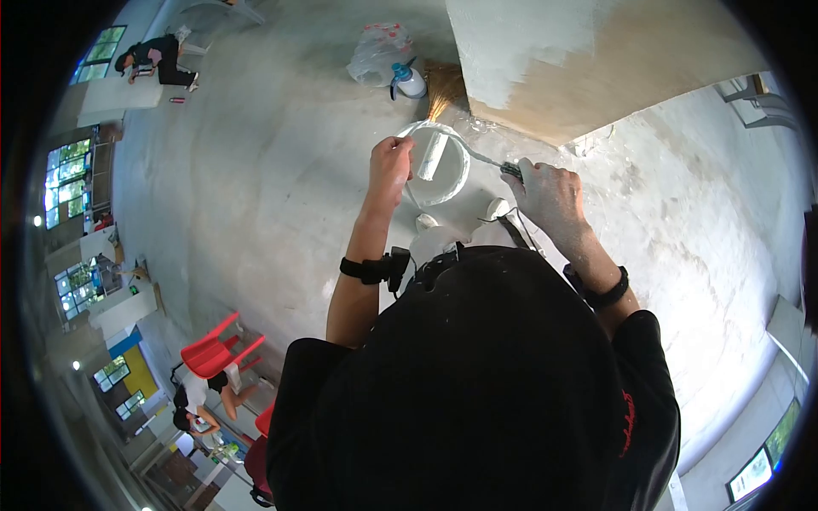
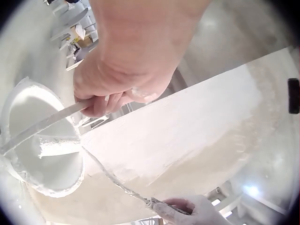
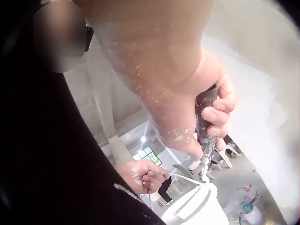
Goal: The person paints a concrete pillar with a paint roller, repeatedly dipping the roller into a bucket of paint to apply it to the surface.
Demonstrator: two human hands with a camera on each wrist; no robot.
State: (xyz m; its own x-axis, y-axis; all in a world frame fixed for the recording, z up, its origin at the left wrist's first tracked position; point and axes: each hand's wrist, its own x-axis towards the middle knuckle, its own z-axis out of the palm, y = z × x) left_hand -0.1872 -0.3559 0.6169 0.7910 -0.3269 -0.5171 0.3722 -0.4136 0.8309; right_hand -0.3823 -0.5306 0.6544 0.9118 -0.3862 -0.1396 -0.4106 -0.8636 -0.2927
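Note:
A white paint bucket (image 1: 453, 180) stands on the concrete floor in front of me. A paint-covered roller (image 1: 433, 156) lies inside it. My left hand (image 1: 390, 166) grips the bucket's thin handle (image 2: 47, 124) above the rim. My right hand (image 1: 545, 189) grips the roller's dark handle (image 3: 205, 117), and its wire frame (image 2: 115, 180) runs down into the bucket (image 2: 42, 176). In the left wrist view the roller (image 2: 58, 145) rests against the bucket's inner wall. The right wrist view shows my left hand (image 3: 143, 176) on the wire over the bucket (image 3: 197, 206).
A large board (image 1: 596, 51), partly painted white, leans just behind the bucket. A spray bottle (image 1: 407, 81), a plastic bag (image 1: 379, 51) and a broom (image 1: 443, 89) lie beside it. Red chairs (image 1: 217, 349) and a seated person are at lower left; another person (image 1: 158, 60) is far back.

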